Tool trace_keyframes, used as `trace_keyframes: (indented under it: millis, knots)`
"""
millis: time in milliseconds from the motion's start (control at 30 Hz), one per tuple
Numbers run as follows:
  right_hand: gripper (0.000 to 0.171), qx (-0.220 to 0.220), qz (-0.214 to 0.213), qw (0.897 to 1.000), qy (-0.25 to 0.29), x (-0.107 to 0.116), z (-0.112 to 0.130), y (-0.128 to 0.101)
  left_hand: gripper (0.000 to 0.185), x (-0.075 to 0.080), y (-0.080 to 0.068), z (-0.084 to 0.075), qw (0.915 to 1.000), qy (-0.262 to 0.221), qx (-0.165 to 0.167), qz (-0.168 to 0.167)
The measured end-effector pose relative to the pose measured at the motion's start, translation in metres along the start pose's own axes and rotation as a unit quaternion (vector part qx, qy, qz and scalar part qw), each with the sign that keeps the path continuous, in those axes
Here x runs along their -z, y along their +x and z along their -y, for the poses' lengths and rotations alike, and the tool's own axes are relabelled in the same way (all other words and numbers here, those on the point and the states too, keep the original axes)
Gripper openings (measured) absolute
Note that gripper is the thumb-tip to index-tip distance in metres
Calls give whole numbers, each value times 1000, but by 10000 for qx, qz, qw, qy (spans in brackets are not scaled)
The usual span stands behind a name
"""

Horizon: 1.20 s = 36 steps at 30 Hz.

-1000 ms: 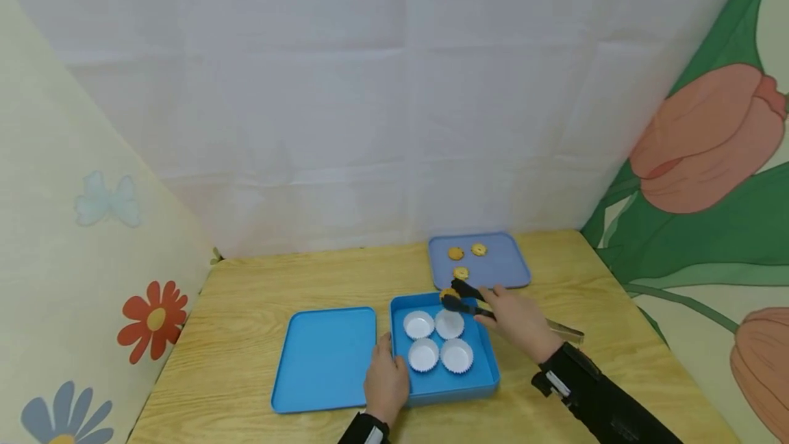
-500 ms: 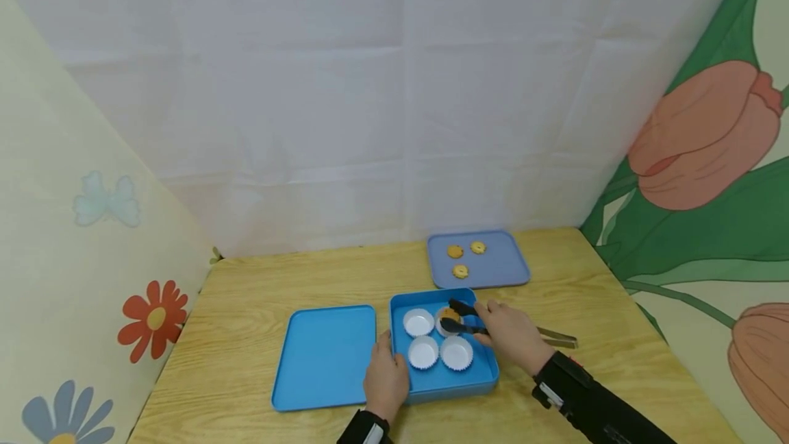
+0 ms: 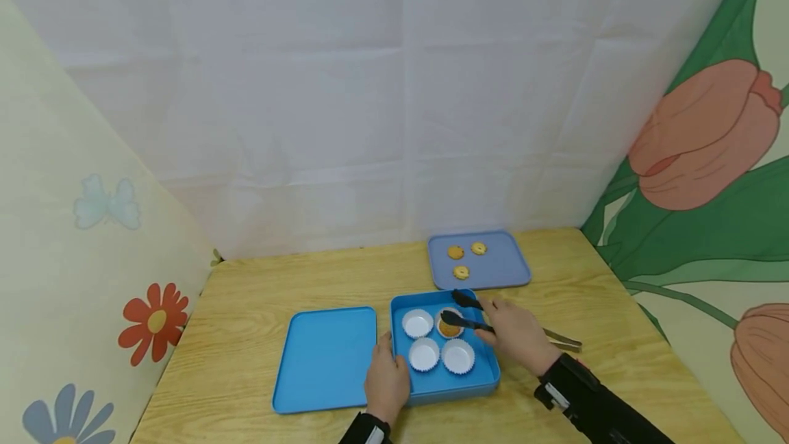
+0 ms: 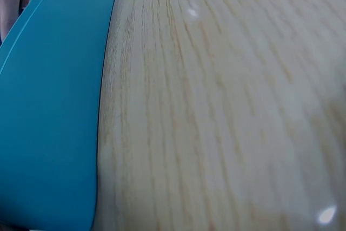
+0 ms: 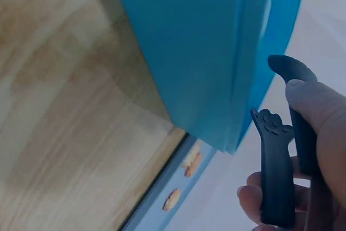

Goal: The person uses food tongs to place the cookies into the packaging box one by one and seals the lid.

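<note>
My right hand (image 3: pixel 520 336) holds a pair of black-tipped tongs (image 3: pixel 468 321) over the right rim of a blue box (image 3: pixel 425 390). Their arms are spread apart with nothing between the tips. Beneath the nearer tip, a round golden cookie (image 3: pixel 449 329) lies in the back right white paper cup (image 3: pixel 440 327). The other three cups, such as the front left one (image 3: pixel 424 355), hold nothing. My left hand (image 3: pixel 387 382) grips the box's left wall, thumb at the rim and fingers along the outside. In the right wrist view, thumb and fingers wrap the dark tongs (image 5: pixel 278 171).
Behind the box, a periwinkle tray (image 3: pixel 499 271) bears three cookies. A flat blue lid (image 3: pixel 327 362) lies left of the box on the wooden table (image 3: pixel 246 293). A white cloth (image 3: pixel 308 101) hangs at the back, with patterned cloths at both sides.
My right hand has lowered the tongs with the cookie into the back right cup, then spread them, leaving the cookie there. My left hand stays at the box's wall.
</note>
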State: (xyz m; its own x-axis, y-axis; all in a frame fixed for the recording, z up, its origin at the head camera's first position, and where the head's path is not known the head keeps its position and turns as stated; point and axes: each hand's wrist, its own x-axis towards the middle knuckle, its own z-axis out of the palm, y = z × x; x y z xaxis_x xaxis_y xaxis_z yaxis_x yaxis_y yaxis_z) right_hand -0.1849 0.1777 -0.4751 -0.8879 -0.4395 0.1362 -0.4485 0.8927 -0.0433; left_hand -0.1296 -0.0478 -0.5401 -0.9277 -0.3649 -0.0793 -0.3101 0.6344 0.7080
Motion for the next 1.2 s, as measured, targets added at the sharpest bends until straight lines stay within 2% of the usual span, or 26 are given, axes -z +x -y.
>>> trace_keyframes:
  millis: [267, 533, 700, 867, 1033, 1200]
  knots:
    - [69, -313, -413, 9982, 309, 16, -18, 16, 42, 2, 0, -1, 9999, 3, 115, 42]
    - [69, -642, -786, 9946, 222, 21, -56, 50, 42, 1, 0, -3, 9999, -28, 160, 38]
    - [68, -1037, -716, 9917, 268, 14, -81, 69, 42, 0, -2, -2, 9999, -36, 115, 40]
    - [65, -1349, -628, 9882, 356, 2, -95, 87, 41, -1, -3, 1, 10000, -40, 42, -53]
    - [56, -1528, -315, 9865, 493, -8, -100, 101, 41, 1, -3, 0, 9999, -61, 78, -38]
    - [47, -1661, 176, 9840, 614, -18, -104, 110, 42, 1, -4, -3, 9999, -89, 61, 35]
